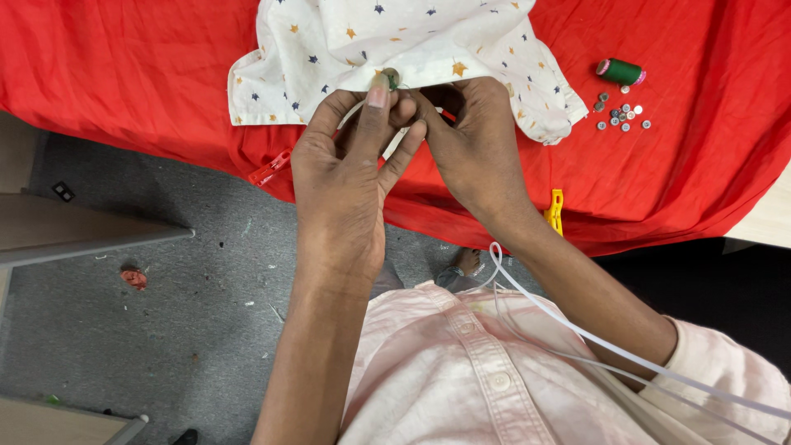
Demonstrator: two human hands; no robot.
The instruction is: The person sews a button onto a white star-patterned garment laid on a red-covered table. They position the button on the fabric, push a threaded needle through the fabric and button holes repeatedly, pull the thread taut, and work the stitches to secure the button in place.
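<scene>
Two hands meet at the near edge of the white star-printed cloth point(387, 37), which lies on the red tablecloth point(124, 74). Your left hand point(350, 177) has its fingers curled nearly closed, with the thumb pressed up against a small round button point(391, 77) at the cloth's hem, pinning button and fabric together. Your right hand point(478, 148) sits just beside it, touching it, fingers bent in tight and pinching the same hem from underneath; whether it also holds a needle, you cannot tell, because the fingertips hide that spot.

To the right of the cloth, well apart from your hands, a green thread spool point(620, 71) lies on its side, and a small scatter of loose buttons point(622, 115) rests just below it. At the tablecloth's near edge, a red clip point(269, 169) grips the fabric left of your left hand, and a yellow clip point(555, 210) sits right of your right wrist. A white cord point(577, 330) runs from near your right forearm across your pale pink shirt point(470, 363).
</scene>
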